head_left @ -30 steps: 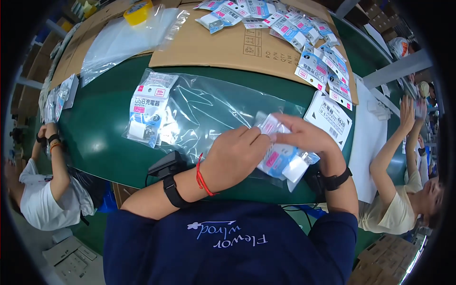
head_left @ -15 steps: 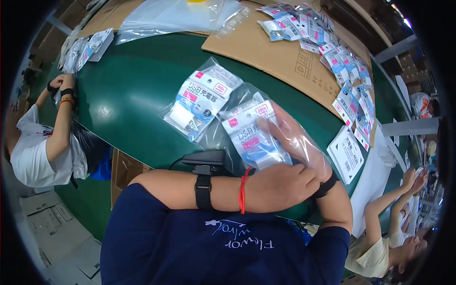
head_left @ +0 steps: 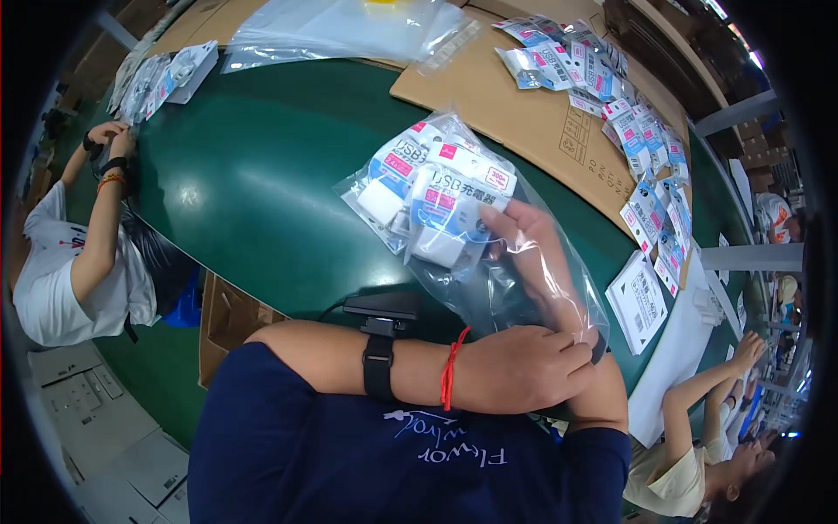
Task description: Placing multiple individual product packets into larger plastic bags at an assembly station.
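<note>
Lying at left in the clear bag [head_left: 476, 293], one charger packet [head_left: 381, 200] sits partly behind a second packet [head_left: 454, 208], whose long axis points away from the person. Rightward, the nearer right hand [head_left: 528, 234] pinches its edge; the left hand [head_left: 546, 367] seems gripping the bag's mouth.

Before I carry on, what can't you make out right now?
In the head view:
- Rear packet in the clear bag: partly covered by the front packet.
- Whether the right hand's fingers reach behind the front packet: the packet hides it.
- Right forearm: partly covered by the left hand.
- Yellow item: cut off by the top edge.
- What the right co-worker's hands hold: too small and blurred.
</note>
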{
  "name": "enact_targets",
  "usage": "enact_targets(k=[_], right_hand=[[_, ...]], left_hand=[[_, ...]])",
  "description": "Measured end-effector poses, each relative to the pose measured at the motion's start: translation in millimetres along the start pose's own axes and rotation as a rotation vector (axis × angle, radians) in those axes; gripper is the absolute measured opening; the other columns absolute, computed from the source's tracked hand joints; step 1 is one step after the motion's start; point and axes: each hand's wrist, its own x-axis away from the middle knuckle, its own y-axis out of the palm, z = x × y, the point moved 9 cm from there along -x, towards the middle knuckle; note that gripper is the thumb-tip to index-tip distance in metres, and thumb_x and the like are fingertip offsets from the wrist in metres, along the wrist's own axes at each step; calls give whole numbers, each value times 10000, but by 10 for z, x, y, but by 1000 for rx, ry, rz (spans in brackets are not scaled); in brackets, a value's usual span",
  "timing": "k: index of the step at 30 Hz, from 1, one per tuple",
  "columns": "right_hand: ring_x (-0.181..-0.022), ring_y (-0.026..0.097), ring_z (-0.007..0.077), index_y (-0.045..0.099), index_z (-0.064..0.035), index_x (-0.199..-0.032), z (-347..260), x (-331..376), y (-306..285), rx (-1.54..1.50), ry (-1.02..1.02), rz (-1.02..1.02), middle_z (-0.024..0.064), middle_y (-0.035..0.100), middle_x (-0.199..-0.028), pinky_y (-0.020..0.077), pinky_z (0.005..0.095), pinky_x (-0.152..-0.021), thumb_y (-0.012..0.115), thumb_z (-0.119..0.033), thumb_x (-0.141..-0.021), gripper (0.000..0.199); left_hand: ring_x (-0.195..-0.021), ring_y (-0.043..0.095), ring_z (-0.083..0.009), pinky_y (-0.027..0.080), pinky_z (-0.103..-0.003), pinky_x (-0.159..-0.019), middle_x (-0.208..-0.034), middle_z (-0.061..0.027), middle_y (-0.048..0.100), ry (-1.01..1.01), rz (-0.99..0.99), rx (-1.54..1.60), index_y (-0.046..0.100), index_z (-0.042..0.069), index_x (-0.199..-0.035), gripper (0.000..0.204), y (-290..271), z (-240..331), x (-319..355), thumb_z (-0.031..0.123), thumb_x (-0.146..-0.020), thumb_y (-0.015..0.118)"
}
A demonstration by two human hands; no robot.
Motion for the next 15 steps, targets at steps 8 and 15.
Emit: enact_targets(k=[8, 15], right_hand=[[-745, 612, 121, 606, 24, -1062, 97, -22, 90, -333, 55, 45, 81, 644, -927, 503, 242, -590, 607, -249, -914, 311], [-836, 637, 138, 591, 42, -1093, -200, -137, 396, -320, -46, 121, 87, 649, -1009, 529, 238, -676, 609, -213, -905, 317]], left_hand=[[-722, 529, -175, 471, -262, -602, -785, -57, 465, -1, -144, 30, 512, 45, -814, 126, 114, -9, 68, 122, -724, 557], [-713, 526, -177, 469, -262, -622, -759, -41, 463, 89, -223, 50, 560, 38, -853, 159, 238, 235, 35, 115, -715, 565]])
